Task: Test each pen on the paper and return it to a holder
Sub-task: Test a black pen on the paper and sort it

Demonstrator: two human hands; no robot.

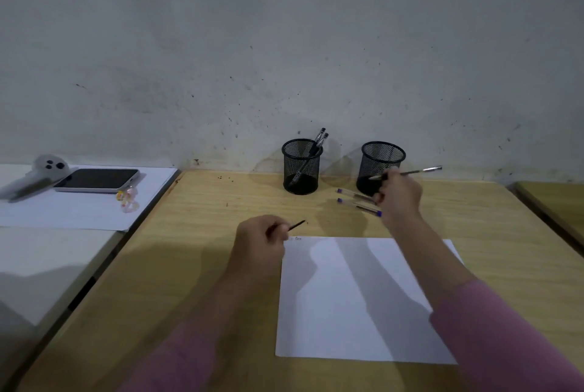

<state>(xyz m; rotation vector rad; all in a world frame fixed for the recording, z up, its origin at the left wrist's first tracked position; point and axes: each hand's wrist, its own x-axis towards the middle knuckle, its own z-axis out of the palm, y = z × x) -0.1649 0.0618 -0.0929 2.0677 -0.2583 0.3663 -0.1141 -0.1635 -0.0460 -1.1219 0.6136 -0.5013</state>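
Paper (357, 300) flat on desk (221, 202), two mesh holders (301, 167) behind. Right hand (399, 194) pinches pen (417, 171) mid-barrel beside right holder; left hand (260, 238) curled round a thin dark piece (297, 225), maybe a cap. Pens look light, stiff, probably slick; grip mid-barrel.

Right hand (399, 194) covers the near ends of two purple-capped pens (355, 199) lying on the desk (202, 233) and the lower right wall of the right holder (380, 167). The pen in this grip (410, 172) is motion-blurred; its tip cannot be told. Left hand (262, 240) hides most of a thin dark stick (297, 225); whether it is a pen or a cap is unclear. Small marks (297, 238) at the top left corner of the paper (357, 312) are too small to read. Both pink sleeves (505, 334) are cut off by the lower edge. The white object (47, 167) beside the phone (96, 180) is blurred.
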